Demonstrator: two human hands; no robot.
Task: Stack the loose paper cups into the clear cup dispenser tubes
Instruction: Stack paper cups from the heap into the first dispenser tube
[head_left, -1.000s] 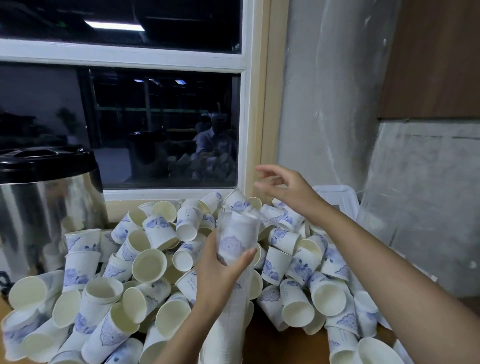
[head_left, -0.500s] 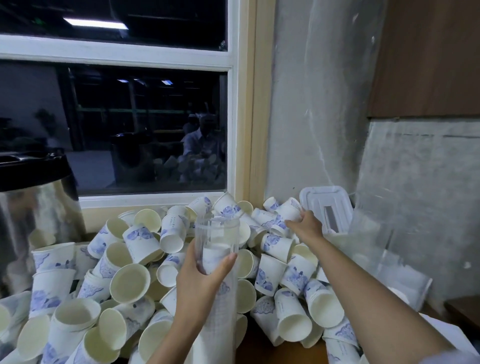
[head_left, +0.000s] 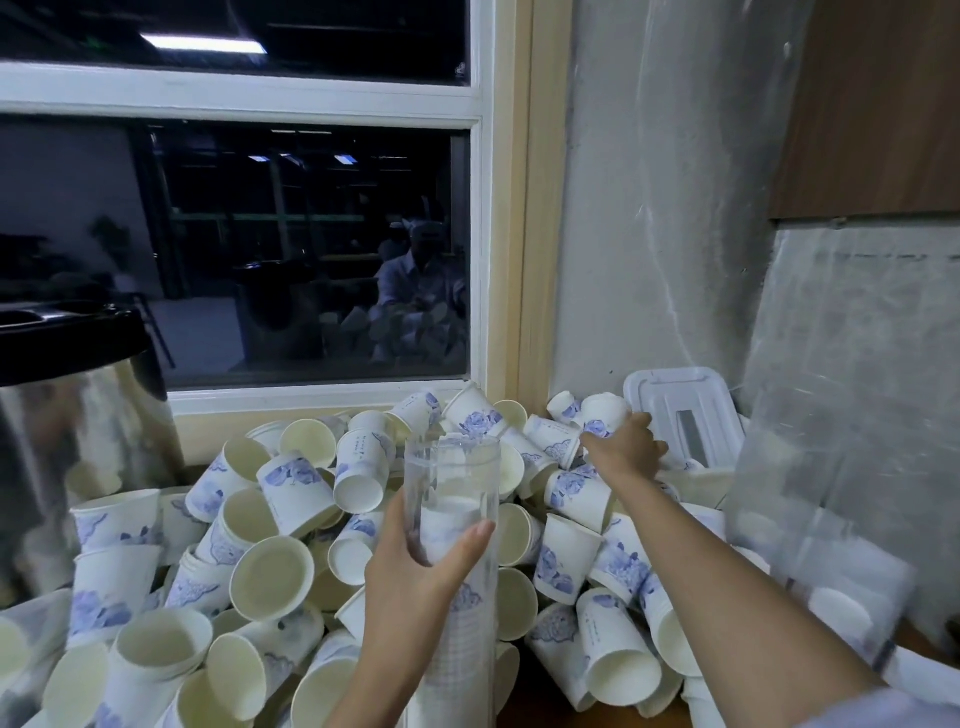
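A clear dispenser tube (head_left: 453, 470) stands upright in the middle, filled with stacked white cups up to a little below its open rim. My left hand (head_left: 415, 566) grips the tube near its top. A big heap of loose white paper cups (head_left: 291, 493) with blue flower prints surrounds it across the table. My right hand (head_left: 626, 449) reaches into the far right of the heap and curls its fingers round a paper cup (head_left: 597, 421) lying near the wall.
A steel urn (head_left: 78, 436) with a black lid stands at the left. A white plastic lid (head_left: 685, 410) leans against the wall behind my right hand. Clear plastic sleeves (head_left: 821, 519) lie at the right. A dark window (head_left: 234, 249) is behind the heap.
My right hand went from hovering open above the tube down to the far right of the heap and closed on a cup. My left hand kept its grip on the tube.
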